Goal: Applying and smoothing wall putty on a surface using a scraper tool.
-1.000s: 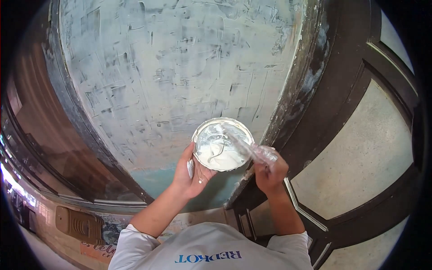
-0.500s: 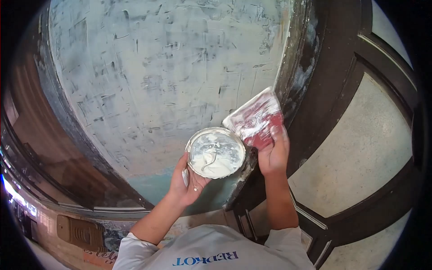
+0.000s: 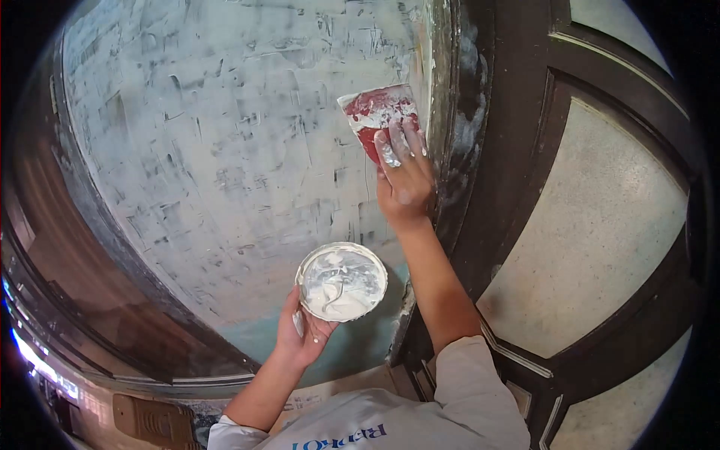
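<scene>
A red flat spreader [image 3: 361, 139] smeared with white paste lies against the pale, streaked wall panel [image 3: 202, 120] near its right edge. My right hand [image 3: 401, 165] grips it, fingers over its face with white paste on them. Lower down, my left hand [image 3: 307, 330] holds a round, shallow container [image 3: 341, 282], like a lid, with white paste inside, and white smears show on my thumb and palm. The lower band of the wall is light blue.
A dark-framed door [image 3: 502, 127] with pale panels stands at the right. A brown glazed frame [image 3: 60, 247] runs along the left. A tan plastic object [image 3: 150, 416] is at the bottom left. A worn, paint-smudged frame edge [image 3: 457, 105] borders the wall on the right.
The spreader in my right hand has moved from over the container up and forward onto the wall. The container in my left hand now sits lower in the view.
</scene>
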The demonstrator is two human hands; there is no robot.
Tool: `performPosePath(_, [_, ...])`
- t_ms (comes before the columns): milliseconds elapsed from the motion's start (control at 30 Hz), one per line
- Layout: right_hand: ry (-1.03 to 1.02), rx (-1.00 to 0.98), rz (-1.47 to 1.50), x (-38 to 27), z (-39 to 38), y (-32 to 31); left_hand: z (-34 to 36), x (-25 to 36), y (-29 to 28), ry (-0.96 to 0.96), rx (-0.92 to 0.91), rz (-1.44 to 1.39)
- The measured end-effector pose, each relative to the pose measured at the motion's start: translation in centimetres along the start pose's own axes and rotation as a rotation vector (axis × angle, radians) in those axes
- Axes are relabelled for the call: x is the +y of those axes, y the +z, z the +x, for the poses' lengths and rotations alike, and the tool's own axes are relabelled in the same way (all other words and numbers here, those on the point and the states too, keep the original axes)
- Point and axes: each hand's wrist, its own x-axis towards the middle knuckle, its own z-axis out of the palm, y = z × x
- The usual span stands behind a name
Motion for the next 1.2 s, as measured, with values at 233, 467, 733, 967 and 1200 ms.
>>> performPosePath(233, [0.054,-0.093,-0.037,-0.2,1.4,1.6,-0.3,0.3,-0.7,0.043,0.035,0.016])
performPosePath(467, [0.089,-0.228,-0.054,-0.4,1.7,1.5,-0.5,0.9,-0.4,0.071,0.040,0.011])
performPosePath(733, [0.057,-0.236,-0.051,-0.2,0.8,1.6,-0.5,0.8,-0.2,0.061,0.036,0.007])
performPosePath(967, [0.047,-0.297,-0.048,-1.2,-1.7,0.4,-1.6,0.3,0.6,0.070,0.024,0.007])
performPosePath(1200, [0.002,-0.108,-0.027,-1.3,-1.2,-2.6,-2.1,-0.1,-0.6,0.061,0.028,0.043])
